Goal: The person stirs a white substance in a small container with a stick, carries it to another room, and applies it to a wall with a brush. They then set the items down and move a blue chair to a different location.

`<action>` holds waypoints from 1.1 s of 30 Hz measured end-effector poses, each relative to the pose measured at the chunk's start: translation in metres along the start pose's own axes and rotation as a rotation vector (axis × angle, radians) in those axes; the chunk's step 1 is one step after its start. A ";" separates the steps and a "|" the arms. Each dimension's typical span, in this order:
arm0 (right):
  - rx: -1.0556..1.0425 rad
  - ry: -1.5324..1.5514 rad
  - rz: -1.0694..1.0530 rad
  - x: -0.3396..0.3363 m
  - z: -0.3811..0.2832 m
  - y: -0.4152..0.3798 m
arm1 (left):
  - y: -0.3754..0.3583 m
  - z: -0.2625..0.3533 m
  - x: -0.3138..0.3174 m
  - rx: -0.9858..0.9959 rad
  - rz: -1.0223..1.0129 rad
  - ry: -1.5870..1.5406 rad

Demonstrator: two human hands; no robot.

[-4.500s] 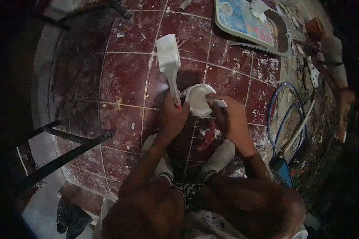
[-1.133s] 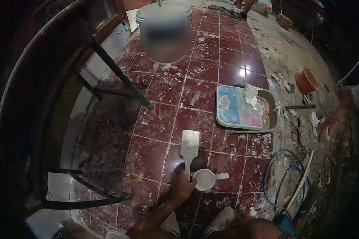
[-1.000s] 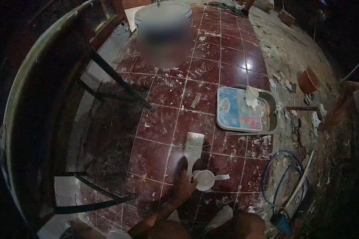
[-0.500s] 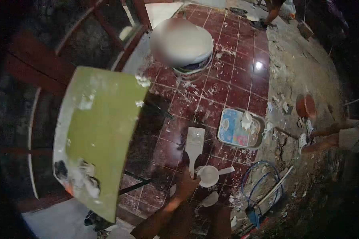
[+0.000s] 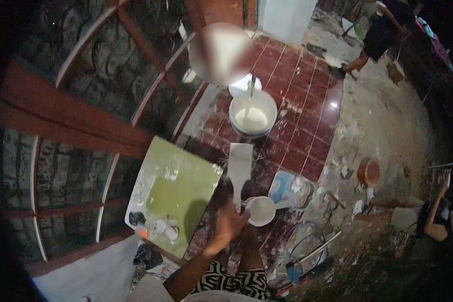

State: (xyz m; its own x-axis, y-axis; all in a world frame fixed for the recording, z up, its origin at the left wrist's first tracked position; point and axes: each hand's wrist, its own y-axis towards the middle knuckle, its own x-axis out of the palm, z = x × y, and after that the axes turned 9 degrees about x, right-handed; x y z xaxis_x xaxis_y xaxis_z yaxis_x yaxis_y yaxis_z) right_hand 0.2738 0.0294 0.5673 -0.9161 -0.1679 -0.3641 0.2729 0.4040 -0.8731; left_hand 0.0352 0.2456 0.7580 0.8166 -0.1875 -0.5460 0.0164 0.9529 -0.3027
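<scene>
My left hand (image 5: pixel 230 221) reaches in from the lower left with its fingers closed around the handle of a wide, pale scraper (image 5: pixel 240 163), blade pointing forward. A white dipper (image 5: pixel 261 211) is against the fingertips of that hand, its handle pointing right. Whether the fingers also grip its rim is hard to tell. Ahead of the blade stands a white bucket (image 5: pixel 252 113) with whitish material inside. My right hand is not in view.
A green, splattered board (image 5: pixel 181 196) lies left. A tub with a blue lid (image 5: pixel 284 186) is right of the dipper, near a blue hose (image 5: pixel 307 236) and brown bowl (image 5: pixel 369 172). One person (image 5: pixel 382 38) is at the back right, another (image 5: pixel 433 221) at the right edge.
The view has shifted, bringing the bucket's open top and more of both people into sight. My left hand still has the scraper, with the dipper beside it.
</scene>
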 end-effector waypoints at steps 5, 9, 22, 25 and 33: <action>0.052 -0.046 0.061 -0.085 -0.050 0.017 | 0.073 0.066 -0.035 0.130 0.161 -0.005; 0.097 -0.087 0.100 -0.149 -0.091 0.036 | 0.134 0.116 -0.059 0.113 0.159 -0.091; -0.111 -0.592 0.185 -0.337 -0.268 0.170 | 0.373 0.233 -0.041 0.125 0.232 -0.305; -0.318 -0.280 0.119 -0.370 -0.480 0.191 | 0.428 0.241 -0.027 0.121 0.310 -0.203; -0.799 0.028 -0.386 -0.385 -0.821 0.152 | 0.556 0.323 -0.045 0.046 0.323 -0.198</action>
State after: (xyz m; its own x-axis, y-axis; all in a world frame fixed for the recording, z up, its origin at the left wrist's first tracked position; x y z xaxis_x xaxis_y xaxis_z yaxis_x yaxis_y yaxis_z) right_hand 0.4271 0.8932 0.8414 -0.9117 -0.4041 -0.0738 -0.3332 0.8326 -0.4424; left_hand 0.1935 0.8610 0.8664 0.8796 0.1702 -0.4443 -0.2381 0.9659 -0.1012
